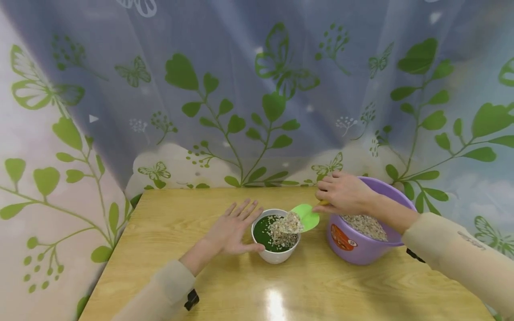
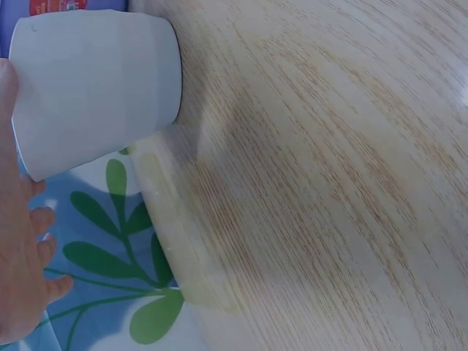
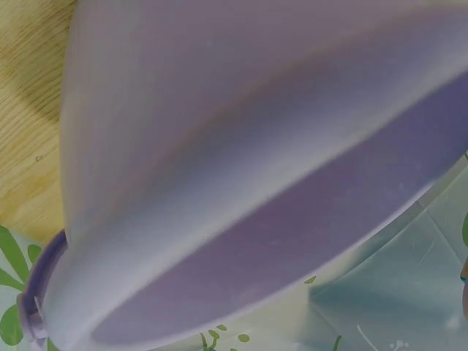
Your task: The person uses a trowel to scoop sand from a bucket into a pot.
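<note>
My right hand (image 1: 343,194) grips the yellow handle of a small green shovel (image 1: 310,218). The blade tilts over the right side of a white bowl (image 1: 277,257), with pale flakes like rolled oats (image 1: 292,222) at its tip. Inside the bowl, more flakes lie scattered over a dark green bottom. Fingers spread, my left hand (image 1: 230,229) lies along the bowl's left side, its thumb and fingertips at the rim. The left wrist view has the bowl's outer wall (image 2: 95,88) beside the left hand (image 2: 22,256).
A purple bucket (image 1: 353,256) with an orange label holds a heap of the same flakes (image 1: 365,226), right of the bowl and under my right forearm. Its wall (image 3: 183,110) fills most of the right wrist view. Behind the wooden table (image 1: 225,294) hangs a leaf-patterned curtain (image 1: 241,89).
</note>
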The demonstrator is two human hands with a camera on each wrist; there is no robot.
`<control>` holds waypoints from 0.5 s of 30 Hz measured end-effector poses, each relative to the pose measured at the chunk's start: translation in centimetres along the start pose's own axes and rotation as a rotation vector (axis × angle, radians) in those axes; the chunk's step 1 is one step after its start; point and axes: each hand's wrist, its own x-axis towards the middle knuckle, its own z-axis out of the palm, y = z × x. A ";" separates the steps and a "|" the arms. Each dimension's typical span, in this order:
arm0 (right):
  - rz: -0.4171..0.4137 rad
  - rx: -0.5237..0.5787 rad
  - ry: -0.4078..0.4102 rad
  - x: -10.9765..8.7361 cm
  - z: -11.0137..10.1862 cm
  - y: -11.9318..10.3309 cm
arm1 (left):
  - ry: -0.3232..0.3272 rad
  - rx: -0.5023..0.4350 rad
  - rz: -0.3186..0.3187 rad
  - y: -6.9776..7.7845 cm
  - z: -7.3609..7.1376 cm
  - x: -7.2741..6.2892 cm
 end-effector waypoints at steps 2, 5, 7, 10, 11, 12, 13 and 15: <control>-0.006 -0.002 -0.013 0.1 0.1 -0.1 | -0.003 -0.004 -0.004 0.1 0.1 -0.1; -0.010 -0.008 -0.028 0.4 0.1 -0.2 | 0.004 0.000 -0.010 0.1 0.2 -0.2; -0.009 -0.015 -0.040 0.7 0.2 -0.3 | 0.011 0.007 -0.011 0.1 0.3 -0.1; -0.008 -0.019 -0.063 1.2 0.2 -0.3 | 0.007 0.005 -0.016 0.1 0.3 0.0; -0.007 -0.018 -0.074 1.4 0.1 -0.4 | 0.004 0.003 -0.017 0.1 0.3 0.0; -0.007 -0.018 -0.083 1.6 0.1 -0.4 | 0.002 0.000 -0.018 0.1 0.3 0.0; -0.010 -0.016 -0.091 1.8 0.1 -0.5 | 0.000 -0.003 -0.018 0.1 0.3 0.0; -0.013 -0.013 -0.107 2.2 0.1 -0.5 | -0.002 -0.005 -0.017 0.1 0.3 0.0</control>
